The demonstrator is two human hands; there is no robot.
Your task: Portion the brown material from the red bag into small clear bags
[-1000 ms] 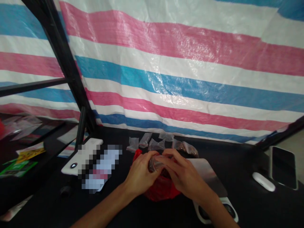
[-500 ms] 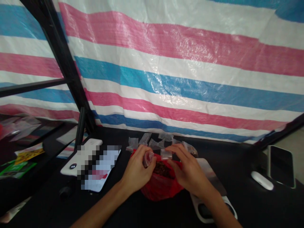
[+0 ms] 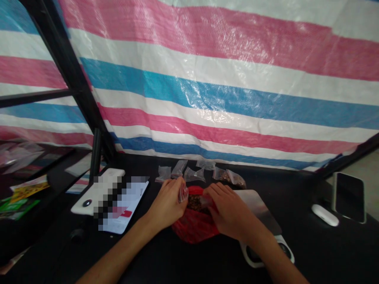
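A red plastic bag [image 3: 194,230] stands open on the table, with brown, seed-like bits [image 3: 194,202] inside. My left hand [image 3: 169,205] is closed on a small clear zip bag [image 3: 183,192], held upright at the red bag's left rim. My right hand [image 3: 226,209] grips a small clear plastic cup [image 3: 205,202] and tips it down among the brown bits. Its fingers cover much of the cup, so how full it is cannot be seen.
Behind the red bag lie several small clear bags [image 3: 194,174], and filled ones [image 3: 231,177] at their right. A kitchen scale [image 3: 260,209] sits under my right forearm. Phones [image 3: 130,213] lie at left; another phone [image 3: 349,197] and a white case [image 3: 325,215] at right.
My right hand has lowered the clear cup from above the red bag into the brown bits. My left hand still holds the small zip bag beside it. The view has shifted slightly.
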